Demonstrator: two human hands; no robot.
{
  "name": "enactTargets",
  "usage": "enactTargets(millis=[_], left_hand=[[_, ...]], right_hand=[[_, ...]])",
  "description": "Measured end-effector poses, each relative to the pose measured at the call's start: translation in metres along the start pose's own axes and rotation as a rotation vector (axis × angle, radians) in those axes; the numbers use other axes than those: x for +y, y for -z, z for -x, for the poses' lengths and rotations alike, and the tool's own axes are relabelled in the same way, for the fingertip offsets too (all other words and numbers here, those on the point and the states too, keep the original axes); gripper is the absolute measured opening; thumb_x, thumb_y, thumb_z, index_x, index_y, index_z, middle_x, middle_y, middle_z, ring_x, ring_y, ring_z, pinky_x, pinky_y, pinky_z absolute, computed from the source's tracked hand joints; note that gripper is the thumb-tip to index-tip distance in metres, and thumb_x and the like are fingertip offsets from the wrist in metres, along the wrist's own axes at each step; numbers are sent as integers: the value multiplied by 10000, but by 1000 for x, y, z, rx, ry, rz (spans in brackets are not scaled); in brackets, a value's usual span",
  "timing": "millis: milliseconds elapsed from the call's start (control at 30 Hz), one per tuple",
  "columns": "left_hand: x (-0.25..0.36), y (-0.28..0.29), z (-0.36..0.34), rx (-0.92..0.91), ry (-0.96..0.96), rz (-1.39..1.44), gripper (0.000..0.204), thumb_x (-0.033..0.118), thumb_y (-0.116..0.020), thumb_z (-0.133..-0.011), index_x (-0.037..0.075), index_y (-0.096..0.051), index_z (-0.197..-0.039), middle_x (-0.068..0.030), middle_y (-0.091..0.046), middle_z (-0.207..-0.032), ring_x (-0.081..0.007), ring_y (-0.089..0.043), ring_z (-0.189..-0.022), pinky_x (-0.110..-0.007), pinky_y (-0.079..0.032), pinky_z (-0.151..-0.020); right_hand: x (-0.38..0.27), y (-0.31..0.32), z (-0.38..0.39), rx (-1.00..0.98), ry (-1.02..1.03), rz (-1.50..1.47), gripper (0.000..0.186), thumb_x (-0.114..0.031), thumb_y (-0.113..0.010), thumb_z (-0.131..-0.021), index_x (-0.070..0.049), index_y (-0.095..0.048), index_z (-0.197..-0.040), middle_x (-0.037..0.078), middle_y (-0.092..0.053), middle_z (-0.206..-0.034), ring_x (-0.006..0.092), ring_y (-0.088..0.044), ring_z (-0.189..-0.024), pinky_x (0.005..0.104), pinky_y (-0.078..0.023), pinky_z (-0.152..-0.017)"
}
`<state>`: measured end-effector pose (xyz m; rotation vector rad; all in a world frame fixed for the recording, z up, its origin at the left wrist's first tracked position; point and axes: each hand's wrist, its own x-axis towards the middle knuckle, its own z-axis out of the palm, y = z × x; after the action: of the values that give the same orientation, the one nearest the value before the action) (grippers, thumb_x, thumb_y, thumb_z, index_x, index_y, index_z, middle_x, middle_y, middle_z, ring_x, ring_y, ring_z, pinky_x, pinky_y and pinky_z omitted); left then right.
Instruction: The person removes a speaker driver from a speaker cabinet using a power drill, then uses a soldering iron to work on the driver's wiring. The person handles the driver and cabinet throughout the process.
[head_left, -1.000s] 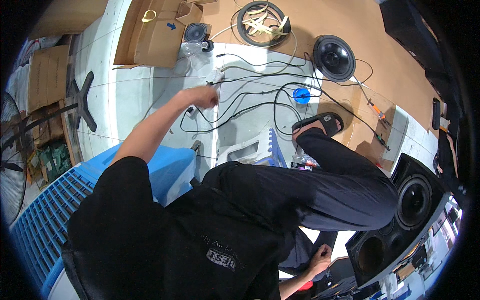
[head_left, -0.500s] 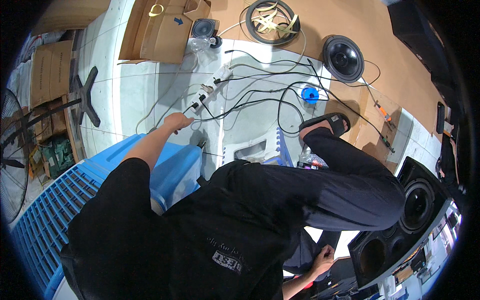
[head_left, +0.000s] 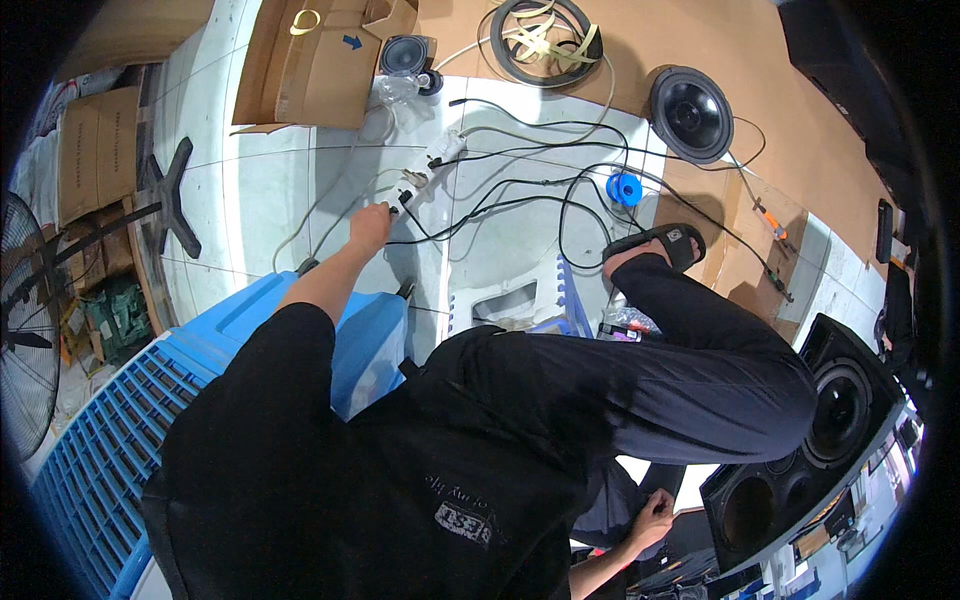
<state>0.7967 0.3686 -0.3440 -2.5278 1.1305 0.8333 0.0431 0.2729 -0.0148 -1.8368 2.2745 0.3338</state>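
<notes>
I am closing my left hand (head_left: 370, 226) on a black cable (head_left: 480, 205) by the power strip (head_left: 432, 165); my right hand (head_left: 652, 517) is hanging loosely curled, empty, at my side.

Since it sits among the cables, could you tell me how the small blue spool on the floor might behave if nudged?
The small blue spool looks round, so it would probably roll. It seems light, likely easy to lift. Black cables run beside it and might snag it.

my shirt (head_left: 400, 480) and trousers (head_left: 680, 380) are black, the crate (head_left: 90, 480) blue, the power strip (head_left: 425, 170) white, its cables (head_left: 520, 195) black, the tape roll (head_left: 625, 188) blue.
</notes>
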Motion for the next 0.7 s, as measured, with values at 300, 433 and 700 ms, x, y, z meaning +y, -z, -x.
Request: enactTargets(millis=[300,433,700], left_hand=[[-27,-20,-5,99,-38,281,233,199,-644,-963,-32,-646,-984,-290,-695,-887,-507,-663,-869,-560,-530,-787],[-28,-12,3,26,-8,372,225,190,-634,-972,-24,-671,-1029,-278,-703,-914,-476,-667,-878,-541,-511,-785],[-36,-13,8,17,112,540,244,271,-643,-986,43,-727,-1012,-225,-716,-924,-430,-669,-886,-510,-502,-774]], right_hand=[[4,-6,-14,-7,63,5,210,-198,-639,-984,-8,-725,-1006,144,-735,-851,296,-714,-755,418,-529,-677],[-1,-2,-15,-22,53,26,211,-193,-637,-987,0,-721,-995,145,-735,-853,300,-713,-761,414,-530,-685],[-14,7,-16,-47,26,-1,222,-199,-642,-983,10,-714,-1005,168,-737,-902,324,-712,-810,415,-531,-732]])
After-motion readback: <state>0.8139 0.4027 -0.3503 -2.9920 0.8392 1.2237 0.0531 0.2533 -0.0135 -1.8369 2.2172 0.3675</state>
